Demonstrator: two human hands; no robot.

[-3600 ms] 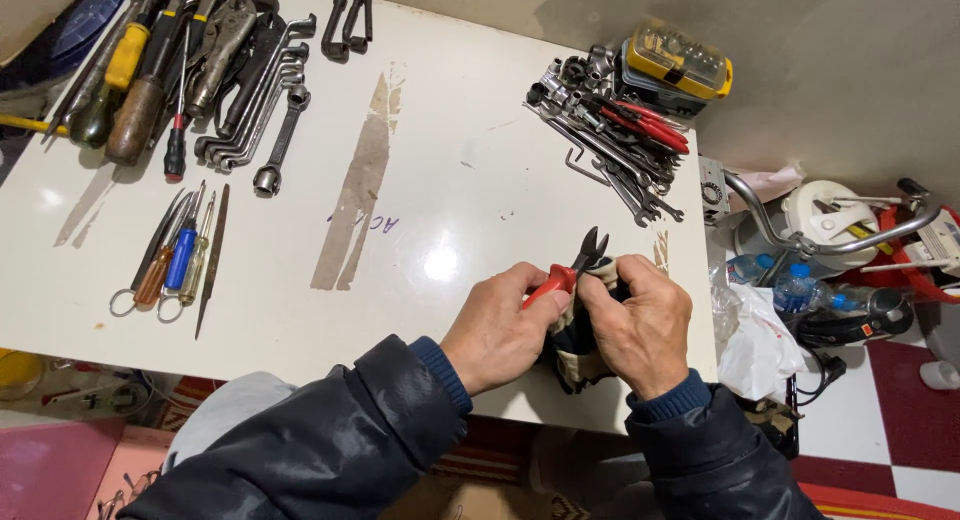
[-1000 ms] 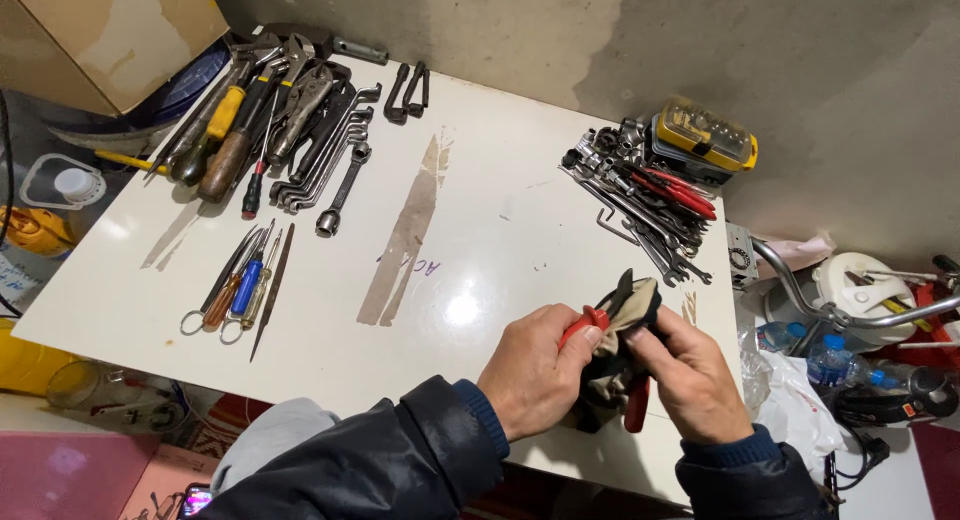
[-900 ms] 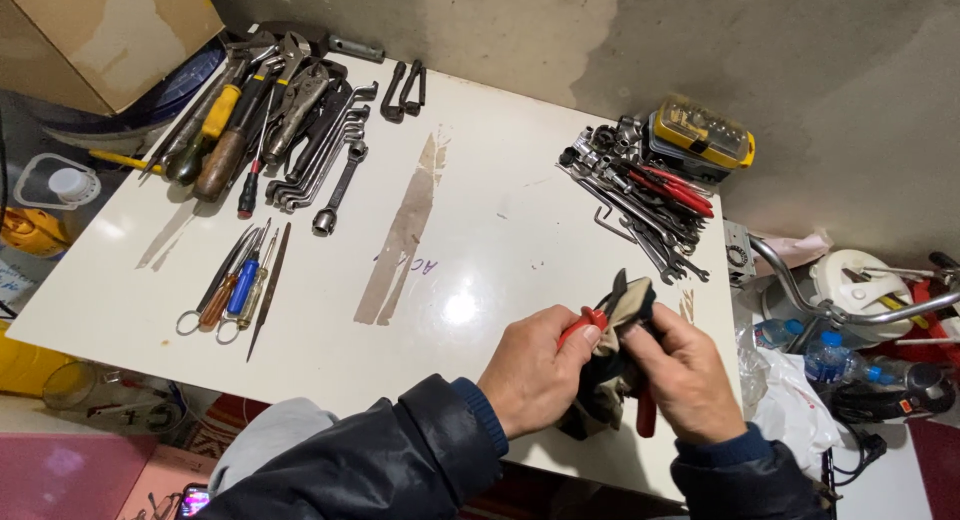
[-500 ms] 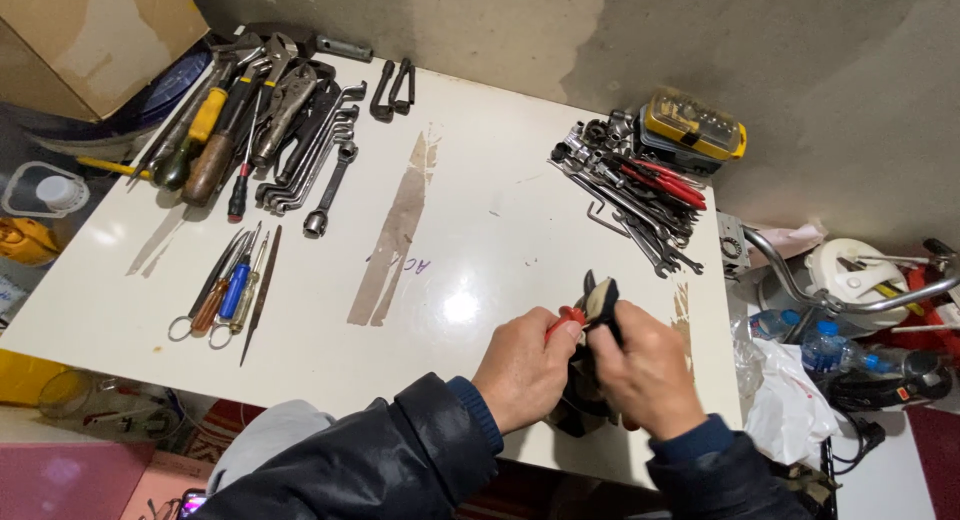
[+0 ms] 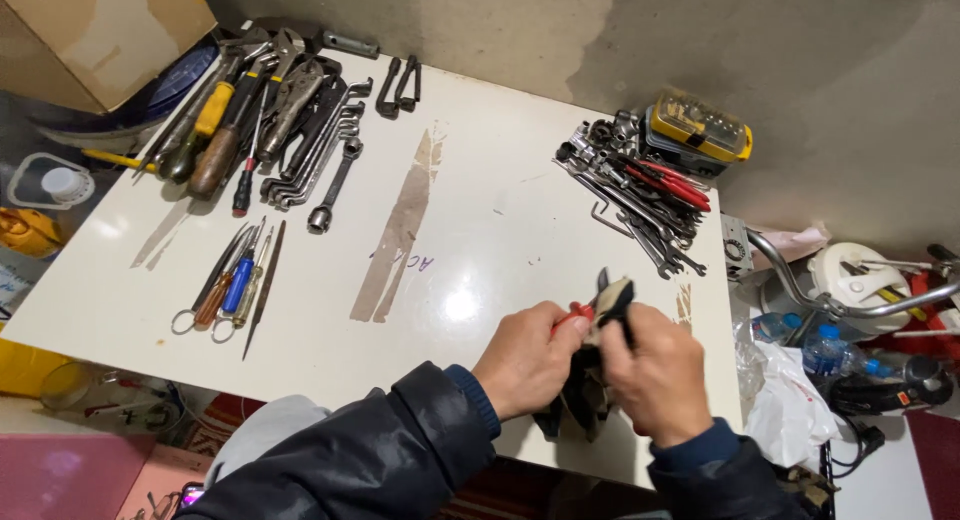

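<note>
- Head view, hands: my left hand [image 5: 525,358] is closed round the red handle of a pair of pliers [image 5: 603,298], near the table's near right edge. My right hand [image 5: 655,372] is curled shut over a dark rag [image 5: 585,395], pressing it against the tool's head.
- Head view, the governing relation: the pliers lie between my two hands, touching both. Their long axis runs from the red grip at the near left up to the dark jaws at the far right, tilted off the table. The left hand sits on the handle end, the right hand nearer the jaw end.
- Head view, materials: the pliers have a smooth red plastic grip and dull black metal jaws; a pale patch crosses the head, though I cannot tell whether it is cloth or metal. The rag is soft, crumpled and hangs below my hands.
- Head view, surface: the white table [image 5: 500,180] is glossy, with a brown tape-like streak [image 5: 400,230] running near to far.
- Head view, surroundings: a row of spanners and pliers [image 5: 290,120] lies at the far left, small screwdrivers [image 5: 235,280] nearer on the left, a heap of sockets and wrenches [image 5: 635,190] at the far right, touching a yellow-lidded bit case [image 5: 700,130].
- Head view, off the table: a cardboard box [image 5: 90,30] stands far left; plastic bottles [image 5: 825,350] lie right.
</note>
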